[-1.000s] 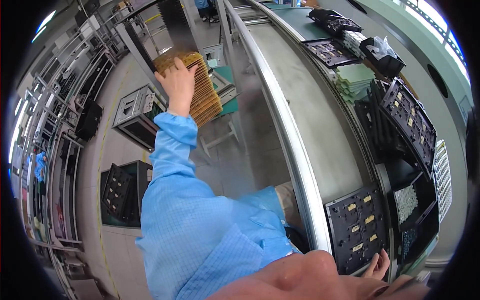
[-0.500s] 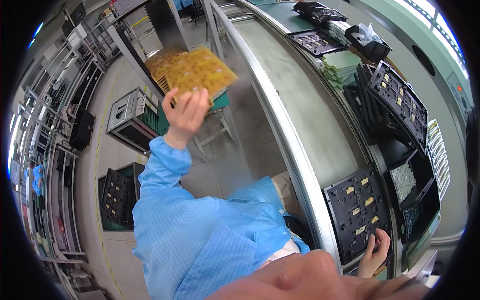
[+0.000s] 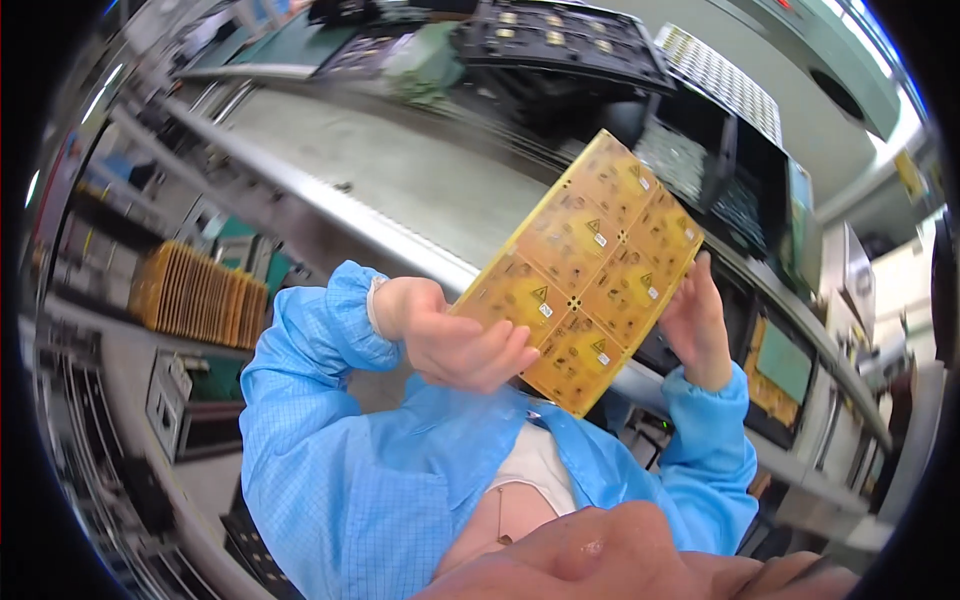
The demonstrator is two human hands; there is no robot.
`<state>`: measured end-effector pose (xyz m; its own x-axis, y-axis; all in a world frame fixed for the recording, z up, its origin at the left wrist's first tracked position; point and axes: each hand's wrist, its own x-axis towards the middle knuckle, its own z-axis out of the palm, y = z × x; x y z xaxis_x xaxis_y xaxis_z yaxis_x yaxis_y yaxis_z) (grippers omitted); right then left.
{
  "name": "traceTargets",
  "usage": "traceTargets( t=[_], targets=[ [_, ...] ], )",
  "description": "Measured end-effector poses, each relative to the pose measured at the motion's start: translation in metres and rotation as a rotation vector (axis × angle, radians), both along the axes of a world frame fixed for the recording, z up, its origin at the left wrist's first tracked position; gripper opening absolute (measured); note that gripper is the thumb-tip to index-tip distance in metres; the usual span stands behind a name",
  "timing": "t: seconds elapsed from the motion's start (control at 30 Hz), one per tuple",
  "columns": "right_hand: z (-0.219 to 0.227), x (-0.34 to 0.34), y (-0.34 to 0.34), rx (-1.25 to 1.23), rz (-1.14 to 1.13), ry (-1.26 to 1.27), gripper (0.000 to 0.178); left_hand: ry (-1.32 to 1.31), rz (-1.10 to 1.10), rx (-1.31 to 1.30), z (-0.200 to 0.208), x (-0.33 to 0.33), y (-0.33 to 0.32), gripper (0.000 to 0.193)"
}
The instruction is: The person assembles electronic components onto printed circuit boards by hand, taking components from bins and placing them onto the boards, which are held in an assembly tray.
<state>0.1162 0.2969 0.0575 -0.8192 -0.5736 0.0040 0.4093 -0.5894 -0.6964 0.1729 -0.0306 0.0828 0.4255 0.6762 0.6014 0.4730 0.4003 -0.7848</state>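
A yellow circuit board panel, marked off into several sections with small warning labels, is held tilted in front of my chest. My left hand grips its left edge, fingers lying across the lower left face. On the opposite edge, my right hand is closed against the side, its thumb hidden or hard to make out. Behind the panel runs the conveyor line, and the panel covers most of the black tray beneath it.
A metal rail borders the pale conveyor belt. Beyond stand a black component tray, a bin of clear small parts and a white dotted tray. Several yellow boards stand in a row at left. A green board lies right.
My left hand has brought the yellow panel from the stack at left to over the conveyor's edge. My right hand has left the black tray and taken the panel's other edge. The view has turned right.
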Motion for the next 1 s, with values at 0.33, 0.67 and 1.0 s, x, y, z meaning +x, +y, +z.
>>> traceTargets(
  t=[0.33,0.67,1.0],
  targets=[
    [-0.039,0.029,0.035,0.201,-0.742,-0.039,0.031,-1.252,0.109,-0.001,-0.022,-0.100,0.043,0.043],
    [-0.055,0.037,0.043,0.254,-0.810,-0.053,0.040,-2.221,-0.188,0.222,-0.046,-0.191,0.089,0.026],
    [-0.071,0.052,0.084,0.890,-0.908,0.164,0.031,-2.329,-0.055,0.087,-0.062,-0.209,0.098,0.028]
  ],
)
